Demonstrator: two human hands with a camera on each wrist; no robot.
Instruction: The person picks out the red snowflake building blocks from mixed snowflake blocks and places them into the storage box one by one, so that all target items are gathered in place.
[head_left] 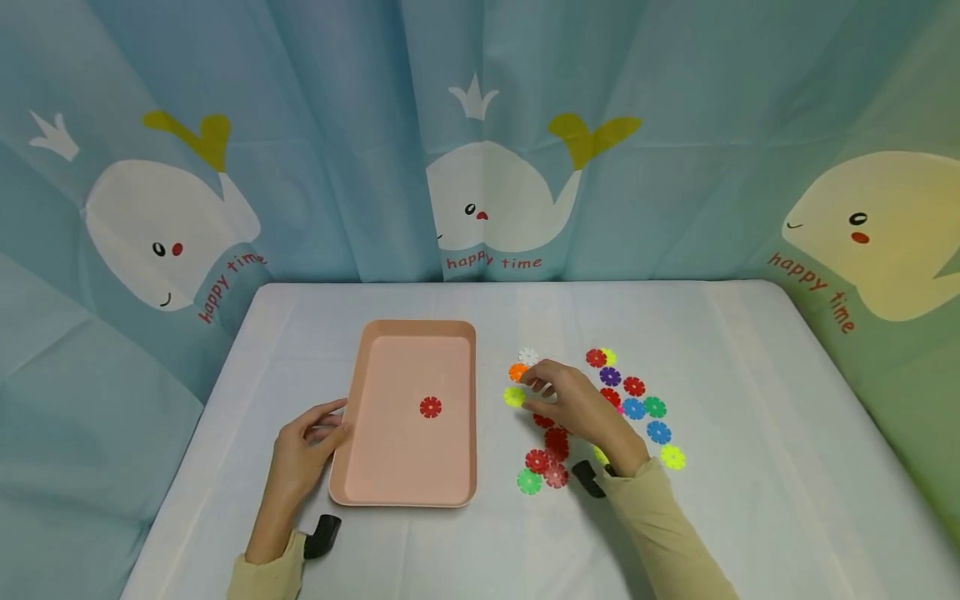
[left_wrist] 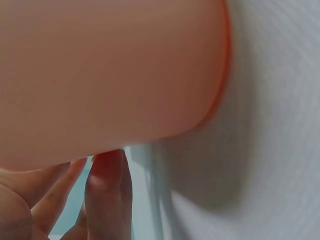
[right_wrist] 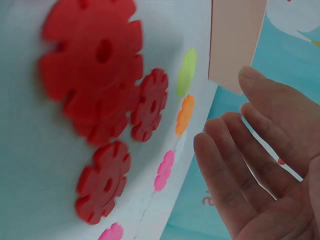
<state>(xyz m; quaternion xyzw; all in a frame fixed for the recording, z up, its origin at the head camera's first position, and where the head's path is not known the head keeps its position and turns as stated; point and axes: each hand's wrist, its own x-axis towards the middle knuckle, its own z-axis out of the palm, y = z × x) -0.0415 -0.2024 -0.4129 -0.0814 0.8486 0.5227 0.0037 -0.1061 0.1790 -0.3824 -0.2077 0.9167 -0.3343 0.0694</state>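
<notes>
My left hand [head_left: 300,454] holds the left edge of a shallow pink tray [head_left: 469,417], its thumb at the rim. In the left wrist view, fingertips touch the tray's side [left_wrist: 125,90]. One red notched plastic disc [head_left: 431,407] lies inside the tray. To the right, my right hand [head_left: 573,404] hovers over loose discs with nothing in its fingers. Its thumb stands apart from the other fingers in the right wrist view. Closest to its fingertips are a yellow-green disc [head_left: 513,397] and an orange disc [head_left: 517,372]. Red discs [right_wrist: 102,182] lie below the hand, partly hidden in the head view.
More discs in several colours spread over the white table [head_left: 772,467], among them a purple disc [head_left: 610,377], a green disc [head_left: 528,481] and a white disc [head_left: 528,357]. Behind the table hangs a blue curtain [head_left: 337,150] with printed whales. A black wrist piece [head_left: 322,536] sits at the left sleeve.
</notes>
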